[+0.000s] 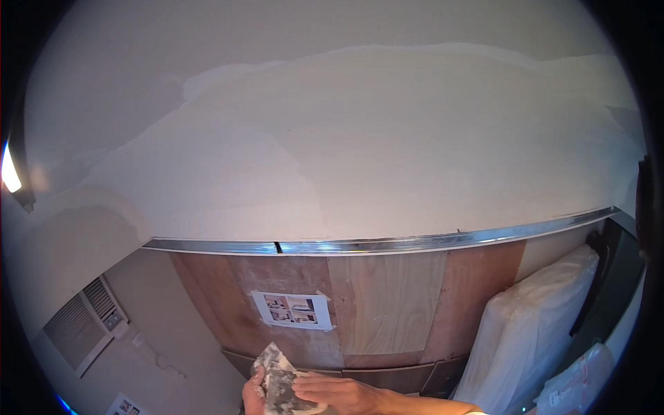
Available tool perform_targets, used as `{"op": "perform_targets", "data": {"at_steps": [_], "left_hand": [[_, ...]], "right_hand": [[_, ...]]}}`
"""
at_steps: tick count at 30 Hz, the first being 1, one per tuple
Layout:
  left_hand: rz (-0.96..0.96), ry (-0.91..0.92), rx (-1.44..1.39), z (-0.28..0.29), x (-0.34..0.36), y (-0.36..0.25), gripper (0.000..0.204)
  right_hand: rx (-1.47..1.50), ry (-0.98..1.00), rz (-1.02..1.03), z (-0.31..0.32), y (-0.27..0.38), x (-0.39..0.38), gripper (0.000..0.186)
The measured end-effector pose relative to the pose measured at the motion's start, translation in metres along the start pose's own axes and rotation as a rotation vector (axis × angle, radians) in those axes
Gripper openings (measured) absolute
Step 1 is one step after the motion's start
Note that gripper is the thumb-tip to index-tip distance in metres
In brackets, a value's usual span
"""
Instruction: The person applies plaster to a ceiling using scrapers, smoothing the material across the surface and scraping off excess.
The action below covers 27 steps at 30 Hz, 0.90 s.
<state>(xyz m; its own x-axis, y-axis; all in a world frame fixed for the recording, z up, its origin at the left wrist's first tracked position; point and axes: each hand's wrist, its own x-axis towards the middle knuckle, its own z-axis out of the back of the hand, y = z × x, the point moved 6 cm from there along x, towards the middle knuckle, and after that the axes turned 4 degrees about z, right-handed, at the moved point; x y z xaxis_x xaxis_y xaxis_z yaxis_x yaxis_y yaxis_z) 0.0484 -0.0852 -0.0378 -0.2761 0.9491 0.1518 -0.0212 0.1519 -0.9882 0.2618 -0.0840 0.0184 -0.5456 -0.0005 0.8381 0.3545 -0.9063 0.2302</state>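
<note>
Left hand (252, 398) grips smeared grey blade (281, 389); right hand (342, 392) touching, grasp unclear. Above silver metal strip (387, 245): white ceiling coat (387, 138), grey margin (415, 21) seemingly left.

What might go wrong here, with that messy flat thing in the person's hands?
Perhaps two things. The left hand grips the paste-smeared flat tool while the fingers of the right hand lie across it, so a finger might slip against its edge. Also, a shiny metal strip runs bare along the pale surface overhead; a hand reaching up could knock it.
</note>
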Motion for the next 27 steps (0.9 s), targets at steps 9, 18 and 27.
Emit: {"op": "perform_targets", "data": {"at_steps": [9,18,27], "left_hand": [[0.029,0.135,-0.071,-0.024,0.011,0.062,0.033],[-0.017,-0.006,0.003,-0.036,-0.015,0.021,0.034],[0.327,0.311,-1.068,-0.054,0.021,0.098,0.031]], "right_hand": [[0.007,-0.217,-0.043,0.032,0.021,-0.032,0.049],[-0.475,0.096,-0.228,0.024,-0.009,-0.083,0.052],[-0.841,0.201,-0.297,0.055,-0.005,-0.113,0.051]]}}
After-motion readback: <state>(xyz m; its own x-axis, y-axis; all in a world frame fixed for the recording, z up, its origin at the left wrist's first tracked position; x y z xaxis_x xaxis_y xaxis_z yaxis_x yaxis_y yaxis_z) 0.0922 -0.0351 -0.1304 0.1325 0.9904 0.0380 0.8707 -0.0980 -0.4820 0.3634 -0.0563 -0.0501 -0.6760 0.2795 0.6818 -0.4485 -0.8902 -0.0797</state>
